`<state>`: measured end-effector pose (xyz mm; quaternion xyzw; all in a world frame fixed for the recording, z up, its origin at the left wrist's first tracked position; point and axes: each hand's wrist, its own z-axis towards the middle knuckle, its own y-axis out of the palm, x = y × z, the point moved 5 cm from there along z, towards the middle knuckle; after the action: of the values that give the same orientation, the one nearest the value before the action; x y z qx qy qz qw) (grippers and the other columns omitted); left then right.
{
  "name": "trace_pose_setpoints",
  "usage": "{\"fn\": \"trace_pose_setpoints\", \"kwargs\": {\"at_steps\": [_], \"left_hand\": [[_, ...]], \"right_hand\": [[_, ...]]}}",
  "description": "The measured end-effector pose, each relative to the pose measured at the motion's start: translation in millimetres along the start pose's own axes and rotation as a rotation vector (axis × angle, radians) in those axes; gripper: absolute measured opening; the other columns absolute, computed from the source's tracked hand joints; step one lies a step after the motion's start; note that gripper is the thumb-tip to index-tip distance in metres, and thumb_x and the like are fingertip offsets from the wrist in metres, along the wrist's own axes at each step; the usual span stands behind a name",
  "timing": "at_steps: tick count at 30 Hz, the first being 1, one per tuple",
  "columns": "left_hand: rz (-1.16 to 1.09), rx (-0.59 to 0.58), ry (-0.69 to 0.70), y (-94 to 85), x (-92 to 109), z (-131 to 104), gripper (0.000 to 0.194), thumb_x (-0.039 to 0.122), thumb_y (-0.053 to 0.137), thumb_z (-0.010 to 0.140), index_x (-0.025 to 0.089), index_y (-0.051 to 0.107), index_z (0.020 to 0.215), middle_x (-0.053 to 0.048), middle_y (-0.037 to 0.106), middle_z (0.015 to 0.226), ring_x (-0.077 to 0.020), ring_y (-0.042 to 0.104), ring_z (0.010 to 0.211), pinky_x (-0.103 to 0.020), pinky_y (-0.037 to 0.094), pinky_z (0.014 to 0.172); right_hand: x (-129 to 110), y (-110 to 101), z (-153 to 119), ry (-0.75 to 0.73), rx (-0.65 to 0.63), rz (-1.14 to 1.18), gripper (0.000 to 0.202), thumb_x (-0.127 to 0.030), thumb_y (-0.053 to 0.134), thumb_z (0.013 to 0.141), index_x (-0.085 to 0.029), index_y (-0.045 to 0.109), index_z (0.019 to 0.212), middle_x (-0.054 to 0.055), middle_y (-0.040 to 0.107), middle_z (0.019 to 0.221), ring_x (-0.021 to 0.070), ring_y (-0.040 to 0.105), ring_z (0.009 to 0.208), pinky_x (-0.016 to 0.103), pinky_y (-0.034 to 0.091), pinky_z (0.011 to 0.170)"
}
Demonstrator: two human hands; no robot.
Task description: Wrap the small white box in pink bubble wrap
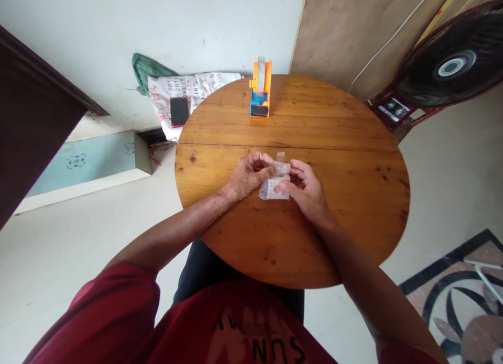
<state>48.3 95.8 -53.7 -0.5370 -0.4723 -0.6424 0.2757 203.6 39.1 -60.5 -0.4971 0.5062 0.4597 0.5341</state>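
Bubble wrap point(281, 168) crinkles clear round a small white box point(275, 189); each hand's grip holds the wrapped bundle.

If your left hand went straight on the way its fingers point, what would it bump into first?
Most likely the bubble-wrapped packet, right at the left hand's fingertips. The right hand comes just after, though their heights are hard to judge here.

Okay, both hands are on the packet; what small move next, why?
I'd probably press the bubble-wrap flap onto the white box: the left hand holds the flap, the right hand steadies the box, and tape juts past the flap.
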Motion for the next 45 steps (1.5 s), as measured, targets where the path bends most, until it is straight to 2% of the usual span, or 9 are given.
{"fn": "trace_pose_setpoints", "kwargs": {"at_steps": [7, 12, 15, 20, 25, 31, 37, 40, 45], "left_hand": [[0.068, 0.049, 0.000, -5.3, -1, 2, 0.022, 0.025, 0.082, 0.073, 0.016, 0.062, 0.076, 0.003, 0.066, 0.070, -0.0072, 0.059, 0.061, -0.021, 0.047, 0.062], [0.051, 0.050, -0.027, -6.5, -2, 2, 0.018, 0.022, 0.079, 0.073, 0.015, 0.063, 0.076, 0.002, 0.067, 0.073, -0.0085, 0.061, 0.066, -0.022, 0.049, 0.068], [0.015, 0.031, -0.042, -6.2, -3, 2, 0.016, 0.020, 0.078, 0.071, 0.015, 0.064, 0.076, 0.001, 0.068, 0.075, -0.0100, 0.062, 0.071, -0.023, 0.050, 0.072], [0.037, 0.015, -0.030, -8.8, 2, 1, 0.014, 0.019, 0.078, 0.068, 0.015, 0.065, 0.074, 0.002, 0.067, 0.074, -0.0084, 0.060, 0.068, -0.022, 0.048, 0.070], [0.068, -0.083, -0.071, -9.6, 6, -2, 0.015, 0.020, 0.077, 0.070, 0.013, 0.065, 0.076, -0.004, 0.073, 0.089, -0.0138, 0.066, 0.082, -0.027, 0.051, 0.079], [0.135, -0.142, -0.064, -8.2, 13, -7, 0.019, 0.025, 0.078, 0.073, 0.012, 0.065, 0.078, -0.006, 0.074, 0.092, -0.0135, 0.066, 0.081, -0.026, 0.051, 0.077], [0.196, -0.155, -0.052, -4.1, 21, -15, 0.024, 0.033, 0.079, 0.075, 0.013, 0.066, 0.077, -0.007, 0.074, 0.095, -0.0152, 0.067, 0.084, -0.028, 0.052, 0.078], [0.197, -0.122, -0.036, -3.8, 21, -23, 0.026, 0.037, 0.078, 0.077, 0.013, 0.068, 0.080, -0.007, 0.073, 0.095, -0.0161, 0.067, 0.087, -0.029, 0.052, 0.082], [0.177, -0.123, 0.041, -2.2, 15, -36, 0.032, 0.037, 0.083, 0.074, 0.015, 0.065, 0.087, -0.008, 0.071, 0.106, -0.0171, 0.067, 0.095, -0.030, 0.053, 0.085]], "right_hand": [[-12, 4, -1, -0.042, -0.042, -0.038, 0.041, -0.040, 0.076, 0.075, -0.025, 0.055, 0.106, 0.006, 0.073, 0.103, 0.0203, 0.070, 0.088, 0.040, 0.059, 0.079], [-15, 4, -1, -0.053, -0.049, -0.071, 0.030, -0.039, 0.073, 0.077, -0.027, 0.053, 0.097, 0.001, 0.070, 0.092, 0.0188, 0.068, 0.081, 0.038, 0.059, 0.073], [-15, 4, -1, -0.061, -0.051, -0.075, 0.029, -0.038, 0.072, 0.078, -0.027, 0.053, 0.096, 0.001, 0.070, 0.090, 0.0186, 0.068, 0.080, 0.038, 0.058, 0.073], [-14, 3, 0, -0.057, -0.042, -0.059, 0.029, -0.036, 0.075, 0.075, -0.027, 0.054, 0.094, 0.000, 0.070, 0.088, 0.0177, 0.068, 0.077, 0.036, 0.058, 0.070], [-14, 3, 0, -0.064, -0.039, -0.078, 0.023, -0.035, 0.075, 0.075, -0.026, 0.058, 0.089, 0.000, 0.070, 0.084, 0.0183, 0.067, 0.075, 0.036, 0.057, 0.068], [-16, 3, -2, -0.110, -0.052, -0.090, 0.020, -0.033, 0.074, 0.076, -0.025, 0.059, 0.086, 0.001, 0.070, 0.088, 0.0177, 0.066, 0.077, 0.035, 0.056, 0.069], [-13, 0, -3, -0.124, -0.017, -0.109, 0.025, -0.034, 0.078, 0.073, -0.023, 0.059, 0.085, 0.004, 0.070, 0.109, 0.0164, 0.068, 0.081, 0.034, 0.058, 0.073], [-14, 0, -4, -0.138, -0.013, -0.128, 0.024, -0.033, 0.078, 0.073, -0.023, 0.059, 0.084, 0.004, 0.071, 0.106, 0.0164, 0.068, 0.079, 0.034, 0.058, 0.070], [-16, 3, -4, -0.148, -0.034, -0.130, 0.023, -0.034, 0.076, 0.074, -0.024, 0.058, 0.085, 0.003, 0.071, 0.102, 0.0171, 0.068, 0.079, 0.035, 0.058, 0.070]]}}
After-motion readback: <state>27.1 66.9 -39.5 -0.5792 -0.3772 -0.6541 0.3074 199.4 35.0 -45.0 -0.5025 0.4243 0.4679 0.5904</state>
